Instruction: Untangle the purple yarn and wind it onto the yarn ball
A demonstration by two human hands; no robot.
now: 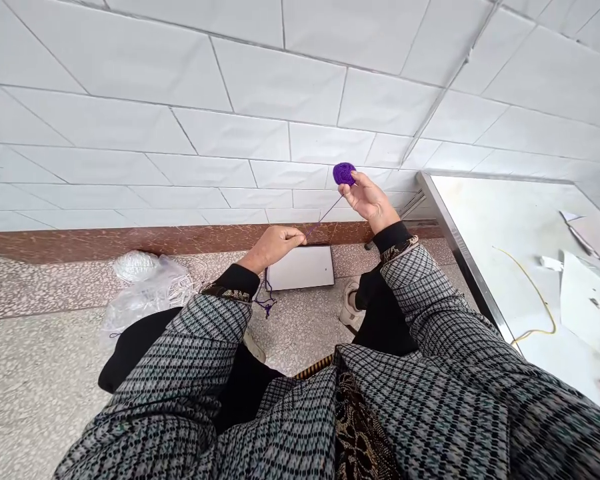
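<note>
My right hand (369, 201) is raised in front of the tiled wall and pinches a small round purple coil of cord (344, 173) at its fingertips. A purple cord (325, 215) runs taut from the coil down to my left hand (275, 245), which is closed in a pinch on it. The loose end of the cord (266, 301) hangs below my left wrist. Both arms wear checked grey sleeves with black cuffs.
A white flat board (301, 267) lies on the speckled floor below my hands. A clear plastic bag with white cord (143, 280) sits at the left. A white table (505, 267) at the right carries a yellow cord (535, 293), paper sheets and tools.
</note>
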